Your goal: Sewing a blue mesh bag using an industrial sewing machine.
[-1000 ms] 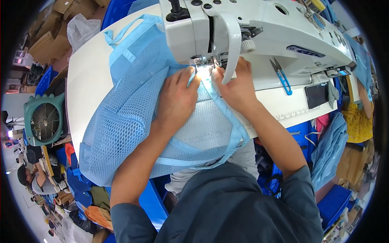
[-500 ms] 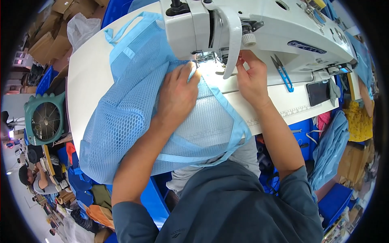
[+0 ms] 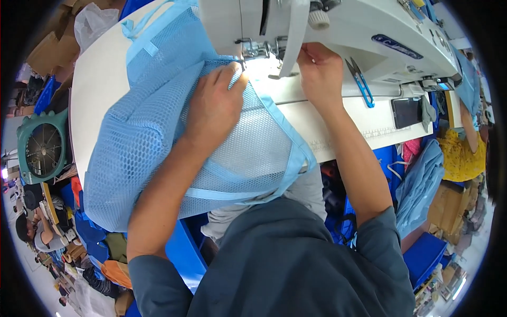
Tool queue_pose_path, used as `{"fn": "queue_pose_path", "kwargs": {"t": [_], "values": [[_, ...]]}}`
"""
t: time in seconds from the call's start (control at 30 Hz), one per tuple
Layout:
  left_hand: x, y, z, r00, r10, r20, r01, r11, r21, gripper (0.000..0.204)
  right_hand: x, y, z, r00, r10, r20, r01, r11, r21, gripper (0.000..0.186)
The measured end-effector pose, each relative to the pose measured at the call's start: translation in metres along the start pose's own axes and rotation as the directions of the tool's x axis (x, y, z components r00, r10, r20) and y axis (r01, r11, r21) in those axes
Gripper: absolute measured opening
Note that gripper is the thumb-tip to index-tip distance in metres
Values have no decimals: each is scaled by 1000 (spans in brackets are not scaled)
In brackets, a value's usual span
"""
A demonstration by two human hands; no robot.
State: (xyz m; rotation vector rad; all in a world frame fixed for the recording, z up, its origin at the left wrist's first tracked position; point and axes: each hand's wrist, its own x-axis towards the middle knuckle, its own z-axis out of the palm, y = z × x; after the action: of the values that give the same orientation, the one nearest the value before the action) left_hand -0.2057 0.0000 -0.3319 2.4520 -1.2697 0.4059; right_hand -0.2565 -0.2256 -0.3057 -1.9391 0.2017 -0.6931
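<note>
A light-blue mesh bag (image 3: 132, 127) with solid blue straps lies over the sewing machine's bed and hangs down to my lap. My left hand (image 3: 216, 100) rests on it with bent fingers, gripping the mesh by the lit presser foot (image 3: 256, 50). The cloth's edge runs up to the foot; the needle is hard to make out. My right hand (image 3: 322, 74) is right of the white lever (image 3: 294, 42) of the sewing machine (image 3: 348, 31). Its fingers are curled together in a pinch; whatever they hold, if anything, is hidden.
Blue-handled thread snips (image 3: 360, 84) and a dark phone (image 3: 407, 113) lie on the white table (image 3: 87, 90) at right. A ruler scale (image 3: 338, 140) runs along its front. Blue fabric (image 3: 420, 185) hangs at right. A green fan (image 3: 42, 148) stands at left, with a co-worker (image 3: 39, 230) beyond.
The whole scene has slid up and left in the picture as my head moved. My right hand's fingers are curled in more; my left hand stays on the mesh by the foot.
</note>
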Motion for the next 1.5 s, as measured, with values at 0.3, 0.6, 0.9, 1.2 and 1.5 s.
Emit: {"fn": "queue_pose_path", "kwargs": {"t": [0.3,0.6,0.9,1.2,1.5], "values": [[-4,-1,4,999,30,-17,-29,999,33,35,0,11,1,999,-49,-3,49,998,37,16],[-5,4,1,999,31,-9,-31,999,23,34,-1,14,-5,994,-110,6,110,991,-81,14],[-21,12,-14,993,-35,110,36,999,-5,34,34,33,6,994,54,94,-2,875,-484,31],[-108,41,-57,844,-527,97,530,848,-11,60,92,86,13,877,-347,333,479,579,-659,22],[-47,-151,-79,932,118,344,-205,952,230,55,69,78,6,887,-334,319,459,561,-689,20]]}}
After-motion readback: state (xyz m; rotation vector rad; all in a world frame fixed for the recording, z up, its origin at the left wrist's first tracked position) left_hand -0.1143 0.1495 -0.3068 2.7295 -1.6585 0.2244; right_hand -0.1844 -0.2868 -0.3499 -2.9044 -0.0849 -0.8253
